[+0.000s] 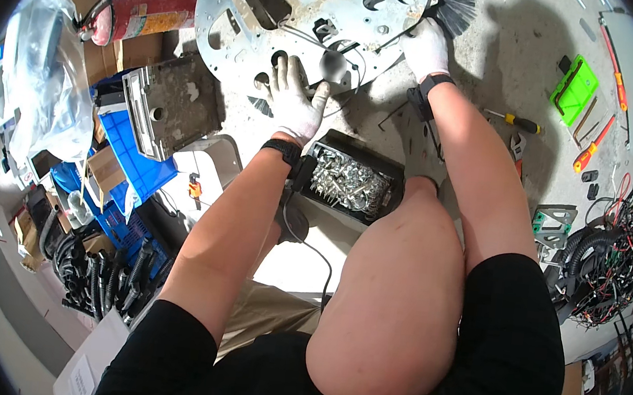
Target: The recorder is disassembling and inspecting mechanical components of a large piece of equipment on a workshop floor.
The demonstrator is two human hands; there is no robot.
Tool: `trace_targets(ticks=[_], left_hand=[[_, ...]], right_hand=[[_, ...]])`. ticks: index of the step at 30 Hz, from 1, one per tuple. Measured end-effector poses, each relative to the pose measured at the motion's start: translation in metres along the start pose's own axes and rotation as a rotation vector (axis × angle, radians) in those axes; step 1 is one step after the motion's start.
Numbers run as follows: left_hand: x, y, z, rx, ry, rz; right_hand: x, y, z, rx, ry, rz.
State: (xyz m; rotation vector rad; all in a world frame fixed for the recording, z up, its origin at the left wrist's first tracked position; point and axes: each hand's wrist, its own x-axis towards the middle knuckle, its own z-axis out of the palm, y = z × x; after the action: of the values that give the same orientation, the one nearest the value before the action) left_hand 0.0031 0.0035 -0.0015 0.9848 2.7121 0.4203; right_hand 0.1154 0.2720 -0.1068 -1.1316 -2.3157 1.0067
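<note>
A round metal plate [299, 65] with cut-outs, wires and small fittings lies at the top of the view. On its near edge, my left hand [299, 107] rests in a white glove, its fingers outstretched and apart. My right hand [426, 53], also gloved, is at the plate's right edge, beside a black bristle brush [454, 7]. Its fingers are curled, and a thin dark rod runs from near their tips over the plate. Whether they grip the rod or the plate's edge I cannot tell. Below my left hand stands a black box [392, 176] full of loose metal screws.
A red fire extinguisher [150, 18] and a worn metal case [180, 102] are on the left. Right of my arm lie a screwdriver [521, 123], a green tray [574, 92] and orange-handled tools [587, 156]. Tangled cables [611, 259] heap further right. An L-shaped hex key [393, 113] lies nearby.
</note>
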Motion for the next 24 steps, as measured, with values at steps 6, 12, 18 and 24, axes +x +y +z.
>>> trace_targets(ticks=[6, 12, 18, 24], left_hand=[[0.0, 0.003, -0.004, 0.108, -0.015, 0.029], [0.0, 0.003, -0.005, 0.12, -0.018, 0.032], [0.0, 0.0, -0.001, 0.101, -0.002, 0.034], [0.001, -0.001, -0.002, 0.03, 0.001, 0.045]], right_hand=[[0.0, 0.002, 0.003, 0.023, 0.004, -0.012], [0.0, 0.0, 0.0, 0.049, -0.009, 0.004], [0.0, -0.011, -0.01, 0.06, -0.057, 0.113], [0.0, -0.011, -0.014, 0.031, -0.076, 0.124]])
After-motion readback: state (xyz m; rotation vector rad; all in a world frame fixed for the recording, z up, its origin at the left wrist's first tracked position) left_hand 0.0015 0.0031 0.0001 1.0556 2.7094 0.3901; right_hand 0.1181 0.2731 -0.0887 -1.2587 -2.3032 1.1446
